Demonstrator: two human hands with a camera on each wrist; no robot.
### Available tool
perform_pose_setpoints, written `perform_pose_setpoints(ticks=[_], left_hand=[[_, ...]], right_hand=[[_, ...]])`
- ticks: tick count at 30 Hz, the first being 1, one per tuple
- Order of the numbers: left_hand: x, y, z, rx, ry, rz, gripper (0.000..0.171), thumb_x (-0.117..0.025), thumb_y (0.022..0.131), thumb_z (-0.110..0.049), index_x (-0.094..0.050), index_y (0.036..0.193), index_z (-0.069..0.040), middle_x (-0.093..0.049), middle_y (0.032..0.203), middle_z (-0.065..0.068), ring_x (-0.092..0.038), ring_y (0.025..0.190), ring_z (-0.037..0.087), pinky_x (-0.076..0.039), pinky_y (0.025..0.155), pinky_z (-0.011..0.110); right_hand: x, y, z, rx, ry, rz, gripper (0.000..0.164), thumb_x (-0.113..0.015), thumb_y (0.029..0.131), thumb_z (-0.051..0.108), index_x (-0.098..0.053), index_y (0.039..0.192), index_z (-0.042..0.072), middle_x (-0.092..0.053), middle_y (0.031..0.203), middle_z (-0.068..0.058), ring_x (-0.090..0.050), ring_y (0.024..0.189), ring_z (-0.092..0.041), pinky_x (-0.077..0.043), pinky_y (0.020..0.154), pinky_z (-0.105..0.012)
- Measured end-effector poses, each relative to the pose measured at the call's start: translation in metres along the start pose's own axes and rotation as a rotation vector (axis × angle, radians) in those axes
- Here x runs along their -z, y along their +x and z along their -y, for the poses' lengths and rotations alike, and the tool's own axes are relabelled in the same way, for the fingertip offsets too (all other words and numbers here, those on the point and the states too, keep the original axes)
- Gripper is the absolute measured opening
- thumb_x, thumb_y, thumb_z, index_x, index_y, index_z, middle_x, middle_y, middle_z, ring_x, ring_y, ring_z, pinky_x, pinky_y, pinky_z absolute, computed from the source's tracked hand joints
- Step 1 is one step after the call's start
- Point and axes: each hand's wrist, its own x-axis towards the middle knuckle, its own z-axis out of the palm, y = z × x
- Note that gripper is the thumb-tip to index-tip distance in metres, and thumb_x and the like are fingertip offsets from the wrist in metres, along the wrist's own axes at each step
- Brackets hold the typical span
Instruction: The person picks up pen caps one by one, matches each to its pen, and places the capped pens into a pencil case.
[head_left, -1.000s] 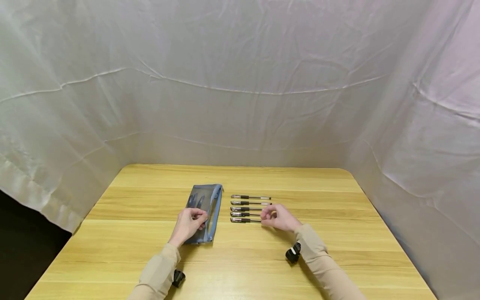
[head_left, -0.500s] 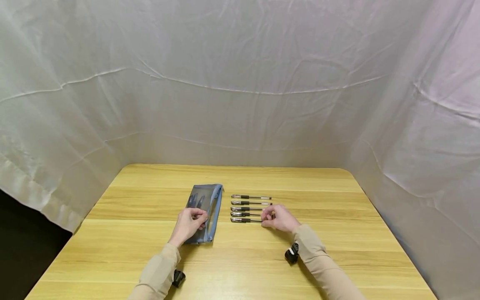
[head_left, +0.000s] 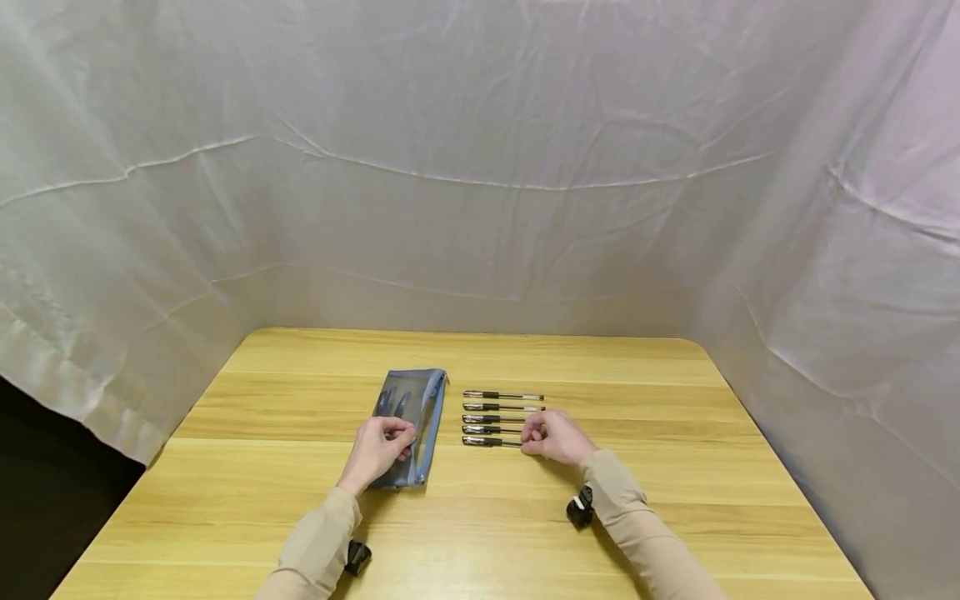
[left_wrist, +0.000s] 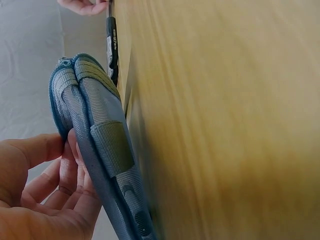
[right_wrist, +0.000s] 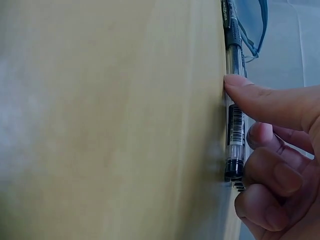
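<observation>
A blue mesh zip pouch [head_left: 388, 392] lies left of the pens, its zip edge parted on the right side. My left hand [head_left: 377, 447] pinches one lip of that opening between thumb and fingers; the left wrist view shows the fingertips at the pouch edge [left_wrist: 75, 107]. Several black-gripped capped pens [head_left: 487, 407] lie parallel in a row, caps to the left. At the right end of the nearest pen [head_left: 483, 441] is my right hand [head_left: 561, 437]. Its thumb [right_wrist: 250, 90] lies against the clear pen barrel [right_wrist: 235, 122], with the other fingers curled on the far side.
Everything lies on a light wooden table [head_left: 480, 533]. Pale grey cloth [head_left: 480, 208] hangs behind and along both sides. A small black wrist camera sits under each sleeve, one on the left wrist [head_left: 357, 557], one on the right wrist [head_left: 581, 508].
My right hand has shifted very slightly to the left along the nearest pen. The left hand, the pouch and the row of pens keep their places.
</observation>
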Motion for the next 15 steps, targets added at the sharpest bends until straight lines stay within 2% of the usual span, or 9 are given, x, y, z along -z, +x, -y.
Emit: perform_pose_setpoints(ticks=[7,15], left_hand=[[0.0003,-0.0001,0.0004,-0.002,-0.002,0.003,0.011,-0.067,0.093,-0.003,-0.075,0.096,0.004,-0.073,0.076,0.012,-0.065,0.059,0.011,-0.058,0.057,0.023],[0.0001,0.0002,0.0016,-0.003,0.004,0.009,0.011,-0.067,0.093,-0.005,-0.075,0.095,0.003,-0.073,0.075,0.009,-0.066,0.060,0.012,-0.057,0.057,0.023]], right_hand=[[0.0011,0.0010,-0.0004,0.018,-0.062,-0.009,0.012,-0.082,0.081,0.010,-0.070,0.081,0.013,-0.049,0.067,0.008,-0.046,0.065,-0.004,-0.040,0.071,-0.021],[0.0028,0.0008,0.0013,0.058,-0.113,-0.016,0.010,-0.081,0.083,0.013,-0.071,0.080,0.014,-0.050,0.067,0.008,-0.045,0.066,-0.004,-0.038,0.070,-0.021]])
